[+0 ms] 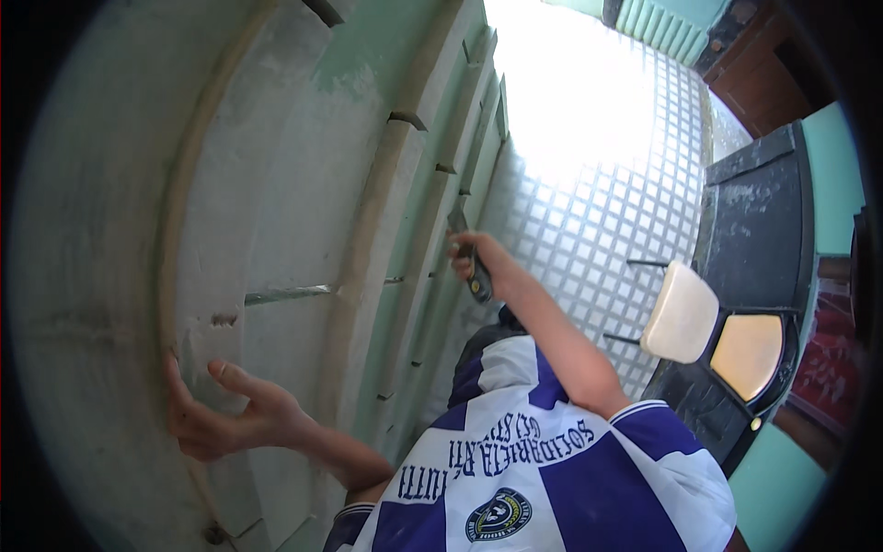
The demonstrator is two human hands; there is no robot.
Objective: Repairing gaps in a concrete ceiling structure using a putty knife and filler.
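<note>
My right hand (485, 261) is closed round the dark handle of a putty knife (478, 280). Its blade points away from me, close to the lower ledges of a pale green and grey panelled surface (285, 184). On the left, my left hand (237, 419) rests at the long raised edge (171, 267) of that surface, thumb apart from the fingers; some fingertips are hidden by the hand. Near the thumb, a small dark gouge (223, 320) marks a whitish patch. A narrow slot (288, 294) lies a little farther right.
Long ledges (372, 198) with dark gaps run along the surface. A checkered tile floor (589, 258) lies right, washed out by bright light farther off. A cream-seated chair (681, 311) and a second tan seat (748, 354) stand by a dark panel (759, 221). Brown furniture (763, 78) is far right.
</note>
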